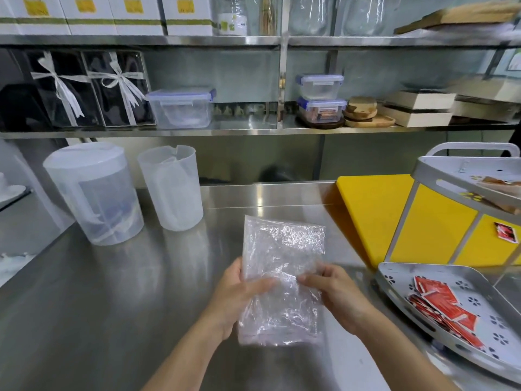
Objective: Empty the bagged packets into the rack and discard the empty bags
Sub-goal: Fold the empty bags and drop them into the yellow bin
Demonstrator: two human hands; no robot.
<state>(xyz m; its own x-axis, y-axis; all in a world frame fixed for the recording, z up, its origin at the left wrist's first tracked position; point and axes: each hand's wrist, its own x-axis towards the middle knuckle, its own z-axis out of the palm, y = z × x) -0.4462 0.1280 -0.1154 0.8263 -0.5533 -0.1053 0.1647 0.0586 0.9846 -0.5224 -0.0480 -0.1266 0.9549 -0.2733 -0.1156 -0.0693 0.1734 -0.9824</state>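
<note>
empty bag (283, 266) (both hands), rack (394, 280) holding packets (442, 309)

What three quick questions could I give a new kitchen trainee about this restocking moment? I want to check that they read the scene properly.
1. True or false: the clear plastic bag held by both hands still has packets inside.
2. Where do most of the red packets lie?
A. in the lidded pitcher
B. on the rack's lower tray
C. on the steel counter
3. Fill in: one stray red packet lies on the ___ cutting board.

Key:
1. False; it looks empty, gripped by the left hand and the right hand.
2. B, the lower tray.
3. yellow
</note>
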